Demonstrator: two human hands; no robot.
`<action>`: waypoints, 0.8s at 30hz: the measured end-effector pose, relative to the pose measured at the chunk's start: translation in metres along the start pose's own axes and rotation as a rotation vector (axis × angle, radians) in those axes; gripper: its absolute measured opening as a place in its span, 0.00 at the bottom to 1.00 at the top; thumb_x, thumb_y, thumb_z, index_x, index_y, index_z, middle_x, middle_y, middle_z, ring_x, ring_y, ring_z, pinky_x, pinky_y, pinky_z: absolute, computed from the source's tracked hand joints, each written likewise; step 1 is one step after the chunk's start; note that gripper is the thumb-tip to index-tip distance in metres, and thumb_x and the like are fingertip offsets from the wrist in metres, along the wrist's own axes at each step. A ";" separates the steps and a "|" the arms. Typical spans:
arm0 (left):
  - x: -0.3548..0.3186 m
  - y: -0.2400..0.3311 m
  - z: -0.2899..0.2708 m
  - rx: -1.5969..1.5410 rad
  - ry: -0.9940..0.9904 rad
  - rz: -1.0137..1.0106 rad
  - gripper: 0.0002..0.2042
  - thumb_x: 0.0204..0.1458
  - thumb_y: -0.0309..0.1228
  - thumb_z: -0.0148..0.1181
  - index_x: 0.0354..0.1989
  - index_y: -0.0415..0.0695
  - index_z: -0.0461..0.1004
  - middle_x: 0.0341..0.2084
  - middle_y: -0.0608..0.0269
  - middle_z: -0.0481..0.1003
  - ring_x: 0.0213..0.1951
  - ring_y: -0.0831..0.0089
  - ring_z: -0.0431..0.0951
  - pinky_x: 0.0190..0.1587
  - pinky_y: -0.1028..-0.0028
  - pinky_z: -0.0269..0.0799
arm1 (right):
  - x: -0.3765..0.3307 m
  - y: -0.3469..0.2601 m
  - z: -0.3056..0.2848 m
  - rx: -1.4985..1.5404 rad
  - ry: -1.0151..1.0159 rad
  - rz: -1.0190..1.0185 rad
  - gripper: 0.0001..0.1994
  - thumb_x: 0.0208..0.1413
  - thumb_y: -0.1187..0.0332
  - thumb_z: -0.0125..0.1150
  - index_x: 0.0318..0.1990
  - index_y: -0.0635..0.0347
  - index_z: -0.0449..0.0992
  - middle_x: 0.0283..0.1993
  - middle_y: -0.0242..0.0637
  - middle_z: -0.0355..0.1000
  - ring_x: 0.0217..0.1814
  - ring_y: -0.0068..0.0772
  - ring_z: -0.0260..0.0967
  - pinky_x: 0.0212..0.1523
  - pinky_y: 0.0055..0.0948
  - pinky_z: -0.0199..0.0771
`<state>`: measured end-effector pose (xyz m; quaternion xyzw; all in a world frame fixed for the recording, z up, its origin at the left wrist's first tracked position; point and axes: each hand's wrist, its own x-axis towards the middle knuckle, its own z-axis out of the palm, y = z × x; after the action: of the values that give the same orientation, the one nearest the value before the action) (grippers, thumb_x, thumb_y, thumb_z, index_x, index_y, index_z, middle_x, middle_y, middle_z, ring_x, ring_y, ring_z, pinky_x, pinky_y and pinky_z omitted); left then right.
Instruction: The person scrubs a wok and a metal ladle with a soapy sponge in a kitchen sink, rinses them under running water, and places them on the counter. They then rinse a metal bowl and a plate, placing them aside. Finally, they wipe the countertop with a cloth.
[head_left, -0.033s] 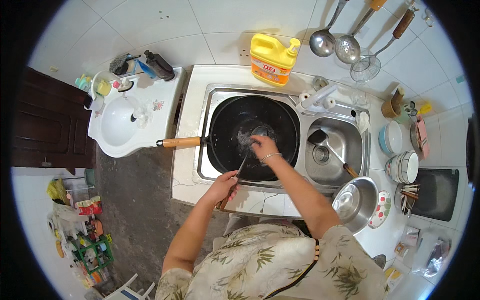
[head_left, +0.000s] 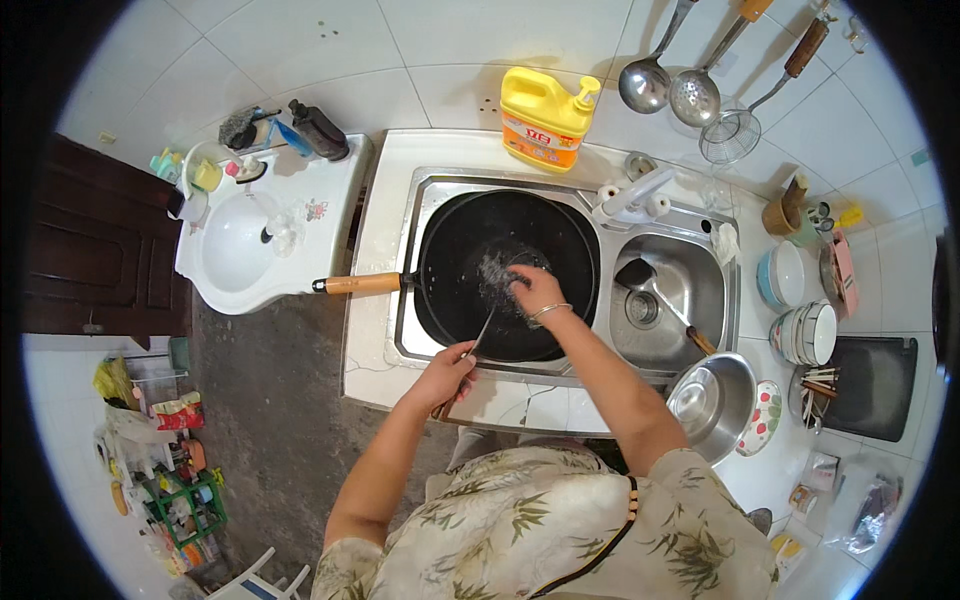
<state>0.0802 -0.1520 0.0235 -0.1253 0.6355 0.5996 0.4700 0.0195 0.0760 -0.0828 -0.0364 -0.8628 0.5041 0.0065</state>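
A large black wok point(head_left: 455, 235) with a wooden handle point(head_left: 360, 284) sits in the left sink basin. My left hand point(head_left: 449, 378) is closed round the handle of a long utensil with a thin metal shaft point(head_left: 485, 331), slanting up into the wok. Its head seems round but lies mostly hidden under my right hand. With its fingers curled down, my right hand point(head_left: 538, 291) works at that head, low in the wok. Whatever those fingers grip is hidden. Whitish, splashing water point(head_left: 494, 272) shows just left of the fingers.
The right basin point(head_left: 690, 270) holds a black-headed turner point(head_left: 636, 273). A white faucet point(head_left: 635, 200) stands behind, beside a yellow pump jug point(head_left: 545, 120). A steel bowl point(head_left: 712, 405) rests right of my right forearm. Ladles and strainers point(head_left: 695, 97) hang on the wall.
My right hand has shifted slightly right and nearer to me, covering more of the utensil's head. The splashing water has spread. My left hand stays nearly still on the handle.
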 end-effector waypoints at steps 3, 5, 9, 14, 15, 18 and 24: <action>0.000 -0.015 0.000 0.600 0.219 0.351 0.21 0.52 0.29 0.53 0.57 0.45 0.63 0.26 0.56 0.72 0.25 0.66 0.74 0.27 0.70 0.69 | -0.014 -0.042 -0.046 -0.054 -0.011 -0.038 0.14 0.46 0.71 0.56 0.43 0.53 0.75 0.43 0.46 0.70 0.44 0.49 0.69 0.47 0.37 0.69; 0.007 -0.020 0.000 0.857 0.327 0.547 0.22 0.49 0.28 0.55 0.55 0.44 0.63 0.29 0.50 0.73 0.32 0.57 0.76 0.34 0.64 0.71 | -0.032 -0.059 -0.047 -0.095 -0.006 -0.158 0.14 0.46 0.72 0.56 0.43 0.53 0.76 0.44 0.44 0.70 0.43 0.48 0.69 0.46 0.37 0.70; -0.006 0.013 0.017 1.138 0.402 0.342 0.21 0.46 0.28 0.56 0.52 0.41 0.65 0.34 0.48 0.73 0.39 0.51 0.75 0.39 0.58 0.71 | -0.068 -0.083 -0.013 -0.304 -0.133 -0.433 0.13 0.44 0.72 0.55 0.39 0.48 0.77 0.43 0.40 0.70 0.38 0.43 0.70 0.40 0.39 0.72; -0.022 0.011 0.010 1.278 0.405 0.267 0.20 0.47 0.29 0.55 0.50 0.41 0.66 0.37 0.49 0.73 0.36 0.50 0.75 0.37 0.59 0.72 | -0.017 -0.037 -0.029 -0.749 -0.061 -0.267 0.10 0.45 0.71 0.51 0.34 0.46 0.78 0.36 0.36 0.71 0.37 0.41 0.70 0.36 0.39 0.72; -0.026 0.011 0.008 1.291 0.406 0.246 0.20 0.47 0.29 0.55 0.50 0.41 0.66 0.37 0.49 0.73 0.36 0.50 0.75 0.37 0.59 0.72 | -0.014 -0.034 -0.039 -0.694 0.027 -0.292 0.10 0.45 0.71 0.52 0.34 0.46 0.78 0.35 0.36 0.71 0.36 0.41 0.70 0.36 0.39 0.72; -0.028 0.011 0.010 1.288 0.394 0.214 0.19 0.47 0.29 0.54 0.50 0.41 0.66 0.36 0.49 0.73 0.37 0.51 0.75 0.38 0.59 0.72 | -0.026 -0.049 -0.046 -0.598 0.009 -0.366 0.11 0.43 0.72 0.52 0.34 0.47 0.78 0.36 0.36 0.72 0.35 0.42 0.70 0.37 0.38 0.71; -0.034 0.000 0.003 1.108 0.373 0.309 0.19 0.47 0.30 0.55 0.49 0.40 0.68 0.36 0.45 0.73 0.39 0.50 0.74 0.41 0.58 0.70 | -0.029 -0.042 -0.015 -0.584 -0.020 -0.293 0.11 0.49 0.70 0.50 0.37 0.44 0.77 0.36 0.39 0.69 0.38 0.42 0.70 0.39 0.40 0.72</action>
<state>0.0993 -0.1633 0.0490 0.1289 0.9357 0.2087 0.2536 0.0471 0.0663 -0.0386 0.0928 -0.9671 0.2293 0.0597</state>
